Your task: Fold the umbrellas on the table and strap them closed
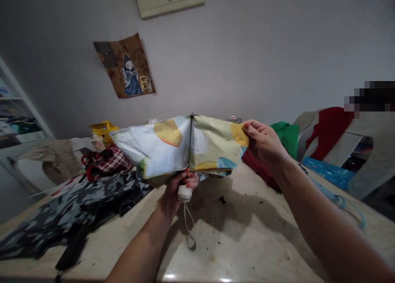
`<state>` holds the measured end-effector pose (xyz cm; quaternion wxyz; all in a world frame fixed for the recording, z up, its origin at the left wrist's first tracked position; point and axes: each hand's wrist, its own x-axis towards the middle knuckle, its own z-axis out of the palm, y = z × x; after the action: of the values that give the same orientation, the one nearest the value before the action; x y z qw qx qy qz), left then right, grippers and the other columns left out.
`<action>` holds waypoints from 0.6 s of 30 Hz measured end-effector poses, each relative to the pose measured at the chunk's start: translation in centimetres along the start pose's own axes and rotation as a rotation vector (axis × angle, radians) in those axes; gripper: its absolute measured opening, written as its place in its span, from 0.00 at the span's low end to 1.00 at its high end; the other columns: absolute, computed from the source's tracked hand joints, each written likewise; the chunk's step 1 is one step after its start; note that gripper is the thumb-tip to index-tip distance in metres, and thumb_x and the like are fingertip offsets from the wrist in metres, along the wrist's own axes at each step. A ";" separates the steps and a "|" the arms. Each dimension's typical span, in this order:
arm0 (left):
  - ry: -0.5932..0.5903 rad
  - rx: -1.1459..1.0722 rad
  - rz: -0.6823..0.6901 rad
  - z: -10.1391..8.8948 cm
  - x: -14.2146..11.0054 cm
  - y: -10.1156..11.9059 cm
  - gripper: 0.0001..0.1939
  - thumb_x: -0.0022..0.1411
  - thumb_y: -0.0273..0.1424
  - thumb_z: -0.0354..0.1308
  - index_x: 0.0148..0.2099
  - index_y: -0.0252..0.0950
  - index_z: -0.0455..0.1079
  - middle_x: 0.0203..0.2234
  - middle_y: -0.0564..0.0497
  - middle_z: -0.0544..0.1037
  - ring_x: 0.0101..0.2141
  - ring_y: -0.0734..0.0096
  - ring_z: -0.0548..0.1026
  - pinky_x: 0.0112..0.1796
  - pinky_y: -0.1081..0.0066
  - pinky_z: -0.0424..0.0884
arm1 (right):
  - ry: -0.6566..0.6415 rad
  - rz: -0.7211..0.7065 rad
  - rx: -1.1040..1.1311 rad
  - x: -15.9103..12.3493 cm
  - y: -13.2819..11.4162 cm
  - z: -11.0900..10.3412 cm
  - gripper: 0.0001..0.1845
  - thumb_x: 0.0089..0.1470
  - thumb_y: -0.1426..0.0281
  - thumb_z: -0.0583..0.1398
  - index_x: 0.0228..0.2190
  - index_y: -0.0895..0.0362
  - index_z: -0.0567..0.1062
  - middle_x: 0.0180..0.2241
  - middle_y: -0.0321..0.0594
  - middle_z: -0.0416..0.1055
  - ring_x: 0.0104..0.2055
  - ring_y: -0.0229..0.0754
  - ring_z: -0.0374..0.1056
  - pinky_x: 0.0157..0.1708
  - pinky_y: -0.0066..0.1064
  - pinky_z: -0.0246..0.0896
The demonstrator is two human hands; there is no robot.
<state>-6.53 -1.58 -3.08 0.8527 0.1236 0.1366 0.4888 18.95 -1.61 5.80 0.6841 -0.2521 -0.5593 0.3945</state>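
Observation:
A folding umbrella (212,141) with a pale canopy patterned in yellow, blue and green is held up over the table. My left hand (180,186) is closed around it near its short white handle (184,192), from which a wrist strap (188,217) hangs. Between the thumb and fingers of my right hand (262,141), the canopy's right edge is pinched and drawn out sideways. A dark rib (191,143) runs upright through the middle of the spread cloth. The canopy hides part of what lies behind it.
On the table (216,250) lie a grey camouflage umbrella (83,205) at left, a red plaid cloth item (112,161), a yellow packet (103,131) and dark red cloth (259,170). At right are a green item (285,137), a blue bag (327,170) and a person (373,143).

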 end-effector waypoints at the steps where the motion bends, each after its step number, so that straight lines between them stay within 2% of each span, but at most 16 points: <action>1: -0.014 -0.033 0.006 0.0 0.0 0.0 0.12 0.69 0.25 0.37 0.31 0.35 0.52 0.21 0.56 0.58 0.15 0.86 0.61 0.15 0.86 0.59 | 0.059 -0.043 -0.035 0.2 0.4 0.0 0.25 0.41 0.51 0.70 0.31 0.54 0.69 0.27 0.33 0.67 0.27 0.34 0.65 0.26 0.26 0.63; 4: -0.075 -0.114 0.063 0.0 0.1 -0.1 0.13 0.70 0.27 0.36 0.31 0.36 0.52 0.20 0.56 0.58 0.15 0.87 0.62 0.16 0.87 0.61 | 0.174 -0.203 -0.179 0.3 1.5 0.5 0.28 0.42 0.52 0.69 0.38 0.53 0.67 0.35 0.36 0.69 0.34 0.37 0.67 0.32 0.28 0.66; 7: -0.154 -0.150 0.094 -0.1 0.2 -0.2 0.13 0.71 0.28 0.36 0.33 0.35 0.54 0.22 0.55 0.60 0.16 0.87 0.63 0.18 0.88 0.63 | 0.268 -0.333 -0.328 -0.8 2.0 2.2 0.22 0.45 0.56 0.68 0.36 0.54 0.67 0.35 0.38 0.67 0.37 0.38 0.65 0.35 0.30 0.65; 9: -0.192 -0.160 0.103 -0.1 0.4 -0.1 0.13 0.71 0.28 0.35 0.34 0.34 0.55 0.23 0.55 0.61 0.17 0.87 0.64 0.19 0.87 0.64 | 0.295 -0.354 -0.390 -1.9 2.1 3.6 0.21 0.46 0.57 0.67 0.35 0.55 0.67 0.35 0.39 0.67 0.37 0.40 0.65 0.33 0.30 0.64; 11: -0.205 -0.157 0.115 -0.2 0.5 0.1 0.13 0.71 0.28 0.35 0.34 0.34 0.56 0.23 0.54 0.61 0.17 0.86 0.63 0.19 0.87 0.65 | 0.203 -0.258 -0.429 -2.9 2.2 4.8 0.22 0.44 0.56 0.67 0.35 0.55 0.67 0.34 0.40 0.68 0.36 0.40 0.66 0.31 0.30 0.63; 14: -0.191 -0.113 0.146 -0.2 0.6 0.1 0.14 0.71 0.27 0.34 0.37 0.33 0.58 0.23 0.54 0.61 0.17 0.86 0.63 0.19 0.86 0.65 | 0.078 0.109 -0.337 -3.6 2.4 5.9 0.23 0.44 0.54 0.66 0.33 0.56 0.67 0.29 0.39 0.69 0.30 0.39 0.65 0.23 0.28 0.59; 16: -0.175 -0.080 0.156 -0.2 0.7 0.1 0.14 0.71 0.27 0.34 0.36 0.33 0.58 0.23 0.54 0.61 0.16 0.85 0.63 0.18 0.86 0.64 | 0.127 0.321 -0.167 -3.5 2.6 6.0 0.20 0.42 0.59 0.67 0.32 0.56 0.66 0.25 0.36 0.68 0.25 0.36 0.64 0.19 0.25 0.53; 18: -0.164 -0.075 0.156 -0.1 0.6 0.0 0.14 0.71 0.27 0.34 0.34 0.34 0.56 0.22 0.54 0.61 0.16 0.86 0.63 0.18 0.86 0.63 | 0.190 0.405 0.003 -3.2 2.5 5.9 0.19 0.37 0.68 0.67 0.30 0.56 0.65 0.22 0.33 0.68 0.22 0.34 0.62 0.18 0.23 0.51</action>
<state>-6.31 -1.03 -3.24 0.8245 0.1415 0.0377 0.5467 12.45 -3.38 3.43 0.6408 -0.3945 -0.4297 0.4991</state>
